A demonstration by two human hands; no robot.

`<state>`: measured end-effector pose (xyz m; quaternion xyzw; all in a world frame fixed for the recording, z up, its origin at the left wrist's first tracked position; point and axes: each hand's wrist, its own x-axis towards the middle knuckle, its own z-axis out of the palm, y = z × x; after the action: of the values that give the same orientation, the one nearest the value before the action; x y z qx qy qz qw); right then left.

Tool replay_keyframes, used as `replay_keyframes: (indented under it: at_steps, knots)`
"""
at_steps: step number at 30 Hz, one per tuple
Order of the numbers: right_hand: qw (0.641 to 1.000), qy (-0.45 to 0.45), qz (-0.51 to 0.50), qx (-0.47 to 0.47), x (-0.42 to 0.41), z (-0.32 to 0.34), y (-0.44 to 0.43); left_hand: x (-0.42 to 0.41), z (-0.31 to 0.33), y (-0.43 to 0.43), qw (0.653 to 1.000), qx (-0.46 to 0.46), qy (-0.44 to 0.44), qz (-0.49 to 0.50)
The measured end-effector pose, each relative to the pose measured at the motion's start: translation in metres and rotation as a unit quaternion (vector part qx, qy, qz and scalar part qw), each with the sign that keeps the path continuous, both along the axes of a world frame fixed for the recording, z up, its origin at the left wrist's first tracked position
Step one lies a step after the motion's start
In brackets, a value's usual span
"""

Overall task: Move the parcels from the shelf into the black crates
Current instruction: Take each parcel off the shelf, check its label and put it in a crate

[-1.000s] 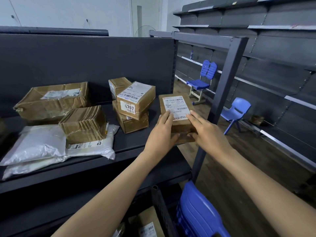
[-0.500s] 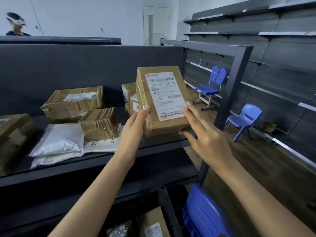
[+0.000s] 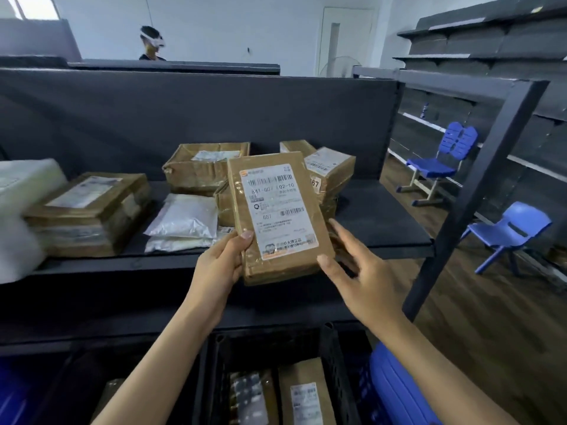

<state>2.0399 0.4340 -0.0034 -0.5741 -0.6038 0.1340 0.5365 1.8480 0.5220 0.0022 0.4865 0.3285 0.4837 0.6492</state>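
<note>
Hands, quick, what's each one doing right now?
Left hand: closed on the flat brown cardboard parcel with a white label, thumb on its front.
Right hand: fingers spread, touching the parcel's right edge; firm grip cannot be told.

dim even light, blurred left edge, wide-angle warp

**user1:** what's actually sitting on that dark shelf [image 3: 383, 222]?

**user2:** left end has a white bag [image 3: 18, 216] and a flat taped box [image 3: 89, 210]. Middle's got white poly mailers [image 3: 184, 222] stacked up, with a bigger brown box [image 3: 202, 167] behind. Right of centre there's a labelled carton [image 3: 333, 170] on top of others. Right end looks bare.
</note>
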Motion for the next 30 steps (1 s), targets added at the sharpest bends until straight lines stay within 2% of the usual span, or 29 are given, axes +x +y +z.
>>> replay_keyframes:
  at_steps: [2, 6, 12, 23, 25, 30]
  knots:
    - [0.992, 0.100, 0.032, -0.077, -0.007, 0.000, 0.003, -0.013, -0.006, -0.005, 1.000, 0.007, 0.012, 0.003]
    - [0.971, 0.153, 0.101, -0.154, -0.018, -0.003, 0.014, -0.034, -0.017, -0.020, 0.997, 0.034, 0.074, -0.014]
    - [0.961, 0.170, 0.130, -0.175, -0.048, -0.024, 0.009, -0.059, -0.031, -0.041, 0.996, 0.026, 0.088, 0.025]
    - [0.960, 0.177, 0.134, -0.168, -0.115, -0.054, 0.004, -0.110, -0.048, -0.067, 0.960, 0.062, 0.213, 0.170]
    - [0.962, 0.167, 0.135, -0.170, -0.130, -0.058, 0.005, -0.123, -0.049, -0.067, 0.949, 0.068, 0.242, 0.192]
    - [0.969, 0.117, 0.122, -0.178, -0.175, -0.067, 0.010, -0.161, -0.060, -0.066, 0.945, 0.060, 0.260, 0.190]
